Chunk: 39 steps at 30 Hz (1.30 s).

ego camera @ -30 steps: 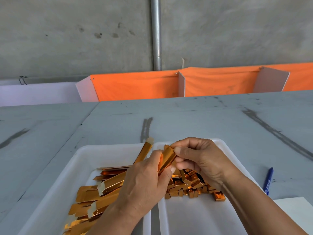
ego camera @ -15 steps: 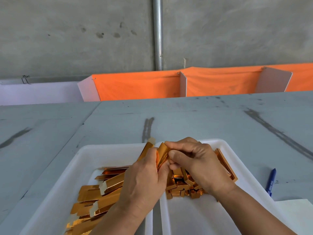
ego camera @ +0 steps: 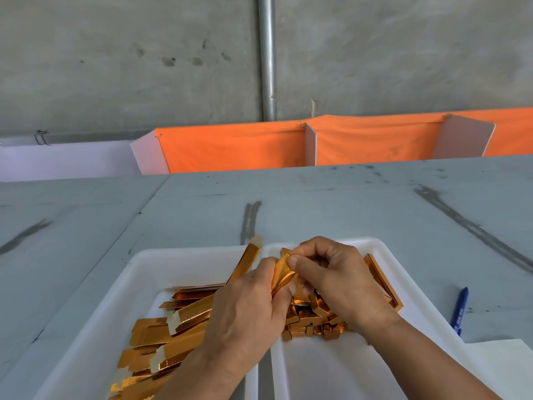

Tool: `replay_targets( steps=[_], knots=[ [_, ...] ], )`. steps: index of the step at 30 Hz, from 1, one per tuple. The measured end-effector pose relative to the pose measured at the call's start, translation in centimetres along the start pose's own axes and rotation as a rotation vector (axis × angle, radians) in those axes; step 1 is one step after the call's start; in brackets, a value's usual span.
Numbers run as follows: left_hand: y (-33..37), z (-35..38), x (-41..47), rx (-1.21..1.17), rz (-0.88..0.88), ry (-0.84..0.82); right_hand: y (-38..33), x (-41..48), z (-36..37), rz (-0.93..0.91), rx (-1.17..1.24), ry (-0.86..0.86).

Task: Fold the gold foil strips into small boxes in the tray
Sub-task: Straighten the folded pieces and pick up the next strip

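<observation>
- Gold foil strip (ego camera: 282, 274), centre frame, is pinched by both the left hand (ego camera: 248, 307) and the right hand (ego camera: 337, 281), fingers curled round it.
- Flat strips (ego camera: 173, 336) fill the left tray (ego camera: 178, 261); the right hand hides part of the folded boxes (ego camera: 314, 321) in the right tray (ego camera: 372, 243).
- Blue pen (ego camera: 460, 310) lies lower right on the grey table (ego camera: 346, 203); orange cloth (ego camera: 230, 148) hangs behind.

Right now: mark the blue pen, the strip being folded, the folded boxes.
blue pen (ego camera: 460, 310): head view, mid-barrel.
strip being folded (ego camera: 281, 275): head view, creased middle.
folded boxes (ego camera: 308, 320): head view, pile centre.
</observation>
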<state>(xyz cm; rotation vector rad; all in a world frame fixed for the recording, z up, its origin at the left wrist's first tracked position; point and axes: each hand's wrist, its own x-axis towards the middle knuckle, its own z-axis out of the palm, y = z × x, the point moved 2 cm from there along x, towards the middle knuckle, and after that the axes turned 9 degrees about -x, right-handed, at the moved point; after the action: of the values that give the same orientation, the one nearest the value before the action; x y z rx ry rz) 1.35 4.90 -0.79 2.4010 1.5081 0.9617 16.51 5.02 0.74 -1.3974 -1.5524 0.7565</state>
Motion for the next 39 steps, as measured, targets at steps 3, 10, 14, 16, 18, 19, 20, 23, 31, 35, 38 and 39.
replay_targets(
  steps=[3,10,14,16,18,19,20,23,31,35,38,39],
  knots=[
    [0.1,-0.3,0.1,-0.049,-0.010,-0.036,0.1,0.1,-0.2,0.011,0.038,-0.052],
    [-2.2,-3.3,0.7,-0.951,-0.319,-0.027,0.9,1.2,-2.4,0.199,0.388,0.121],
    [-1.9,-3.5,0.9,-1.330,-0.292,-0.146,1.0,1.3,-1.9,0.233,0.463,0.069],
    [-1.5,-3.0,0.8,-1.301,-0.261,-0.160,1.0,1.2,-1.3,0.222,0.415,0.019],
    [-1.4,-2.7,0.9,-1.292,-0.249,-0.128,0.9,1.0,-0.9,0.208,0.354,-0.031],
    [-1.5,-2.6,0.8,-1.302,-0.247,-0.112,0.8,0.9,-0.8,0.201,0.332,-0.054],
    [-1.6,-2.6,0.9,-1.317,-0.240,-0.099,0.7,0.8,-0.7,0.192,0.319,-0.077],
    [-1.7,-2.5,0.9,-1.308,-0.203,-0.060,0.3,0.4,-0.2,0.156,0.247,-0.181],
    [-1.9,-2.5,0.7,-0.780,-0.198,0.094,0.6,0.0,0.5,-0.117,-0.124,-0.029],
    [-1.7,-1.7,0.6,-0.497,-0.130,0.081,0.6,-0.2,0.5,-0.174,-0.123,0.008],
    [-1.6,-1.4,0.7,-0.431,-0.093,0.069,0.4,-0.2,0.4,-0.210,-0.118,0.053],
    [-1.6,-1.3,0.7,-0.419,-0.082,0.065,0.3,-0.3,0.3,-0.224,-0.119,0.072]
  ],
)
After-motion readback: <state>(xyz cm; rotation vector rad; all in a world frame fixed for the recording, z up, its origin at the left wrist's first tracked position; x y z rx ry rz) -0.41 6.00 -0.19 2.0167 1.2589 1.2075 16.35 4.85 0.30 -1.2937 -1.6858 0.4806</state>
